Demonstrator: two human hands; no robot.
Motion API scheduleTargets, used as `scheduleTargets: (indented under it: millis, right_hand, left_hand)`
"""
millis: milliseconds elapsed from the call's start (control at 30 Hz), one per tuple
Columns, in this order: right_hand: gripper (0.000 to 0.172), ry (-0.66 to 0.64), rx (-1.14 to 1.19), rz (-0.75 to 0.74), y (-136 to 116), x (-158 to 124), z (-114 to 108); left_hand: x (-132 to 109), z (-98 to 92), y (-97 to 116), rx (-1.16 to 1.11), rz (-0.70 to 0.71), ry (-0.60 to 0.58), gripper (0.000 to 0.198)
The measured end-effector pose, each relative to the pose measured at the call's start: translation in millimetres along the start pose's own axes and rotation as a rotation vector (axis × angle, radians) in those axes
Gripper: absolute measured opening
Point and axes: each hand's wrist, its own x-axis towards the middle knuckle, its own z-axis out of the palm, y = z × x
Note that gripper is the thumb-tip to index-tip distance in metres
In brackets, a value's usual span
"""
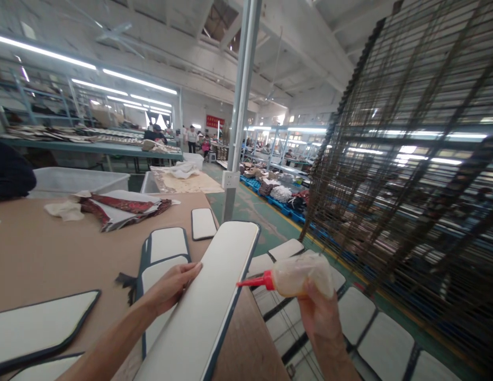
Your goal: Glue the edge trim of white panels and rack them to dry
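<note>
My left hand [171, 286] lies along the left edge of a long white panel with a dark blue border [214, 296], fingers stretched against it, holding it tilted over the brown table [43, 254]. My right hand [320, 312] is closed around a soft plastic glue bottle [297, 276] with a red nozzle. The nozzle tip points left and sits right at the panel's right edge. Other white blue-edged panels [169, 244] lie flat on the table beside my left hand.
A pile of red patterned fabric pieces [123, 207] lies further back on the table. More white panels [373, 338] rest on a low rack at the right. A tall wire rack [413, 174] stands at right, a steel pillar [240, 111] ahead. People work far off.
</note>
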Motion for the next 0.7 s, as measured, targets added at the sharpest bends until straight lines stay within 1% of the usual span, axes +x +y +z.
scheduleTargets:
  millis: [100, 300, 533, 700]
  right_hand:
    - [0.027, -0.021, -0.002, 0.013, 1, -2, 0]
    - [0.029, -0.023, -0.003, 0.047, 0, -9, -1]
    - [0.034, -0.035, -0.030, 0.068, 1, -18, -1]
    - [0.037, -0.026, -0.022, 0.109, 1, -25, -1]
  left_hand:
    - [2, -0.5, 2, -0.002, -0.003, 0.024, 0.048]
    - [3, 1.7, 10, -0.024, -0.010, 0.031, 0.039]
    - [13, -4.9, 12, -0.036, -0.022, 0.051, 0.046]
    - [18, -7.9, 15, -0.035, -0.024, 0.093, 0.042]
